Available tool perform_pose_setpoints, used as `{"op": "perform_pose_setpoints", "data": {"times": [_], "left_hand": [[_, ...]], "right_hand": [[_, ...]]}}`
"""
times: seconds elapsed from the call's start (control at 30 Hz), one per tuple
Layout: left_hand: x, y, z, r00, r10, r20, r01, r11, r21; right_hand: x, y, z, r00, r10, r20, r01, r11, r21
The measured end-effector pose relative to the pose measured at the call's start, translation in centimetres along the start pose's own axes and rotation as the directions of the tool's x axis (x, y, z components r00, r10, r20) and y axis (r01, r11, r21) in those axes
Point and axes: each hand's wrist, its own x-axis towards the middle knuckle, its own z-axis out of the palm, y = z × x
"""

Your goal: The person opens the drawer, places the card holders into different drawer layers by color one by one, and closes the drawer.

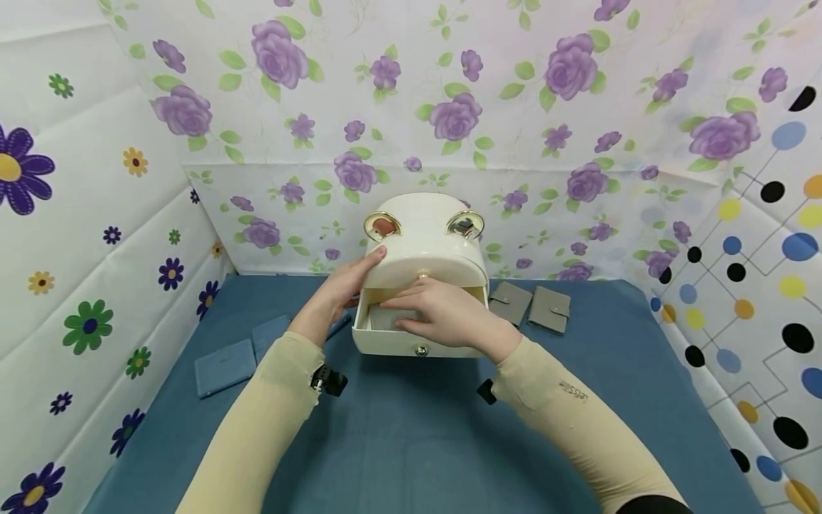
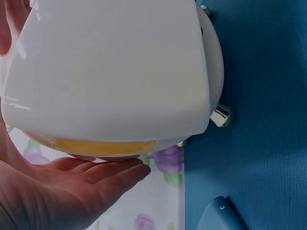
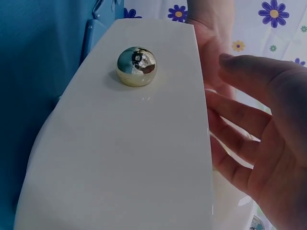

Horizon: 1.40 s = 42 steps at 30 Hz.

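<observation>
A cream-white storage box with a domed top stands at the back of the blue table. Its lower drawer, with a round metallic knob, is pulled out. My left hand rests along the box's left side, its fingers stretched out beneath the curve in the left wrist view. My right hand reaches over the drawer front into the drawer, thumb apart from the fingers. Inside, beside these fingers, lies a flat pale grey item. The right fingertips are partly hidden behind the drawer front in the right wrist view.
Two grey snap-strap wallets lie right of the box. Blue wallets or cases lie to the left, near the left forearm. Two gold-rimmed round pieces stick up from the box top. Flowered cloth hangs close behind.
</observation>
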Motion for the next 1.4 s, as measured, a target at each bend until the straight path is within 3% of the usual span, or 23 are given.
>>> {"op": "perform_pose_setpoints", "data": {"times": [0.3, 0.77, 1.4], "left_hand": [[-0.1, -0.1, 0.2, 1.0, -0.008, -0.006, 0.008, 1.0, -0.013], [0.0, 0.1, 0.2, 0.999, -0.022, -0.029, 0.022, 1.0, -0.018], [0.1, -0.2, 0.1, 1.0, -0.009, -0.021, 0.008, 0.999, -0.043]], "right_hand": [[-1.0, 0.4, 0.0, 1.0, 0.002, -0.017, -0.001, 0.998, 0.055], [-4.2, 2.9, -0.3, 0.979, 0.061, -0.195, -0.03, 0.987, 0.159], [-8.2, 5.2, -0.9, 0.953, 0.207, -0.221, -0.16, 0.964, 0.214]]}}
